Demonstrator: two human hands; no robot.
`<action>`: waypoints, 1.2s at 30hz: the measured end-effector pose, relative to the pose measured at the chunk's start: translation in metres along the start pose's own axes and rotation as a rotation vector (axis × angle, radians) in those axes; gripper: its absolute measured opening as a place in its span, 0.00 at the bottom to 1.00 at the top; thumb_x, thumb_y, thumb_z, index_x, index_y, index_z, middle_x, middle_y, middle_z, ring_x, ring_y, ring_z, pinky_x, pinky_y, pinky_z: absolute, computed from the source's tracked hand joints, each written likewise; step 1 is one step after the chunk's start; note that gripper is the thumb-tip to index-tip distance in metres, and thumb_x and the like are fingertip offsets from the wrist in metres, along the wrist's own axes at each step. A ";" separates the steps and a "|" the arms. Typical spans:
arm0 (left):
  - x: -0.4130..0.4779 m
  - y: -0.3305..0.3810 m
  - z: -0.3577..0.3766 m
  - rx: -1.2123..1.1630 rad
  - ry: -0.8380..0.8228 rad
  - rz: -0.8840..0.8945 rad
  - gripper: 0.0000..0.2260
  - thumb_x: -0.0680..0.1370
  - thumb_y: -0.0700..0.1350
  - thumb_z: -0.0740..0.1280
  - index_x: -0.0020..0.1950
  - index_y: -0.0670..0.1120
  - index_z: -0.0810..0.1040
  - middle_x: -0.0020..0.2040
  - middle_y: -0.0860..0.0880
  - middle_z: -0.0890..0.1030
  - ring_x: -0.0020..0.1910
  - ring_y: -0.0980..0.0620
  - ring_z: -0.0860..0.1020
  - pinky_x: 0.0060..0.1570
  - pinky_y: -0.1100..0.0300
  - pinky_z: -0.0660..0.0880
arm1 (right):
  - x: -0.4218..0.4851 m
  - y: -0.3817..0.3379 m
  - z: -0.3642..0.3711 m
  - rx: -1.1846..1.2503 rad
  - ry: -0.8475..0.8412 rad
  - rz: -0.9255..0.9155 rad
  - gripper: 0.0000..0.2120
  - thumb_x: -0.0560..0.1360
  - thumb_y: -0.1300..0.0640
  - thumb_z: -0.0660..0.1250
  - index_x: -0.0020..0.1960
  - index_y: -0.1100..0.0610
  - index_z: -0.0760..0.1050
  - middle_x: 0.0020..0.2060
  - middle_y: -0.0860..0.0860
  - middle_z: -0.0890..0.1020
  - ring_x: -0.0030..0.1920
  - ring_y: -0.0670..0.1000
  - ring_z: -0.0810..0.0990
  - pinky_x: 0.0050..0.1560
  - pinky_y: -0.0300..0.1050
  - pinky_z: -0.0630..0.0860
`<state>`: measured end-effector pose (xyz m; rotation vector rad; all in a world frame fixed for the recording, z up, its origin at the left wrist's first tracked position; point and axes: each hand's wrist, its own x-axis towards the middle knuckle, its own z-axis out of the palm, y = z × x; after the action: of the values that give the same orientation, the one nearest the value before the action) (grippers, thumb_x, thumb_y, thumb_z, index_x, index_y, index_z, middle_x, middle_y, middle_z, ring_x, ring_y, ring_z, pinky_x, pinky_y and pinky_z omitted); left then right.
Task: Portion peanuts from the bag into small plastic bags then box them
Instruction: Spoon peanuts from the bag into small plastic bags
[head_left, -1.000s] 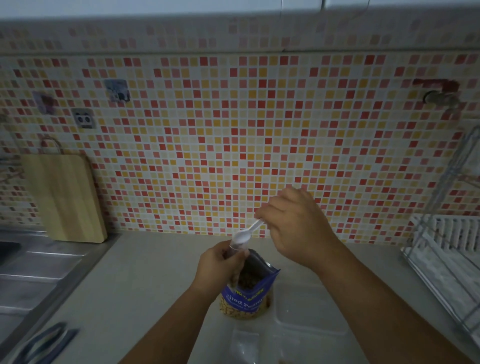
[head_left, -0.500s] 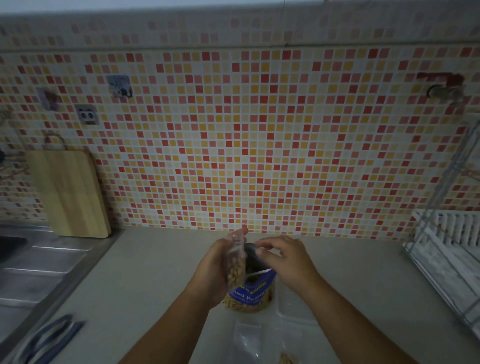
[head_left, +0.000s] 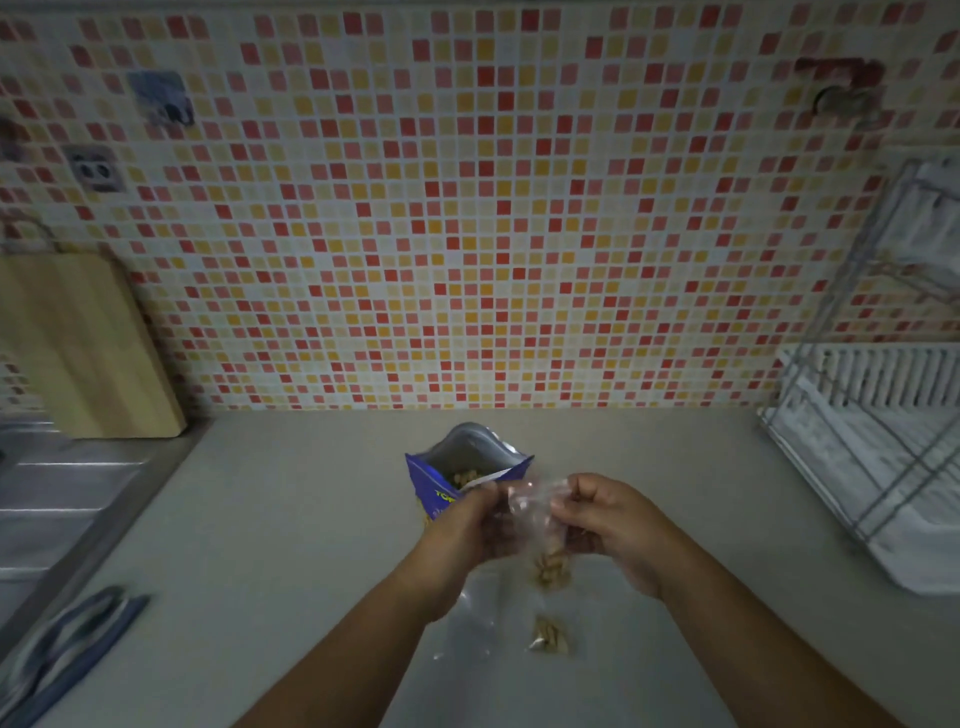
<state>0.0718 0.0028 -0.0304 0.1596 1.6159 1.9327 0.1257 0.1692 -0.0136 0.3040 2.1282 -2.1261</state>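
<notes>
Step in hand: closing a filled small bag (head_left: 535, 519), by my read. It's held up over the counter (head_left: 285, 519), just near and right of the blue peanut bag (head_left: 441, 493).

- Left hand (head_left: 467, 525): fingers curled, pinching the small bag's top left edge.
- Right hand (head_left: 613, 525): fingers curled, pinching the top right edge.
- Peanuts (head_left: 553, 569) sit in a clump at the bottom of the small bag, hanging below both hands.
- The peanut bag stands upright, mouth open, nuts visible inside. There's a white strip at the mouth, and I can't tell if it's a spoon or a torn edge.
- A second portion (head_left: 548, 636) lies flat on the counter, nearer than the hands, so at least one looks done.
- Box: can't make it out in this light.

Next move likely needs the two pinches to run along the top strip and press it shut, keeping the mouth up so nothing spills, then lay the bag beside the finished one.

Off to the sides: cutting board (head_left: 88, 343) far left, scissors (head_left: 67, 649) near left, dish rack (head_left: 872, 467) right.
</notes>
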 end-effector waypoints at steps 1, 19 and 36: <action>0.000 -0.007 -0.003 0.036 -0.026 -0.044 0.15 0.77 0.47 0.60 0.54 0.40 0.80 0.45 0.40 0.81 0.44 0.45 0.80 0.43 0.56 0.79 | -0.002 0.010 -0.006 -0.014 -0.012 0.054 0.06 0.76 0.65 0.64 0.43 0.58 0.77 0.32 0.50 0.82 0.30 0.45 0.80 0.33 0.38 0.77; 0.036 -0.097 -0.063 1.158 0.282 -0.258 0.24 0.70 0.53 0.66 0.64 0.48 0.72 0.60 0.43 0.74 0.60 0.44 0.74 0.58 0.59 0.70 | 0.038 0.142 0.000 -0.478 0.448 0.376 0.13 0.72 0.51 0.67 0.30 0.55 0.73 0.26 0.49 0.76 0.32 0.53 0.77 0.38 0.48 0.76; 0.018 -0.095 -0.085 0.875 0.428 -0.082 0.08 0.72 0.40 0.67 0.47 0.52 0.74 0.40 0.50 0.79 0.43 0.50 0.78 0.41 0.63 0.70 | 0.045 0.138 0.039 -0.456 0.360 0.376 0.07 0.73 0.51 0.66 0.38 0.52 0.76 0.42 0.55 0.85 0.47 0.56 0.83 0.50 0.48 0.79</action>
<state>0.0535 -0.0541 -0.1451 0.0199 2.6198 1.1172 0.1107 0.1324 -0.1589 0.9993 2.4168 -1.4174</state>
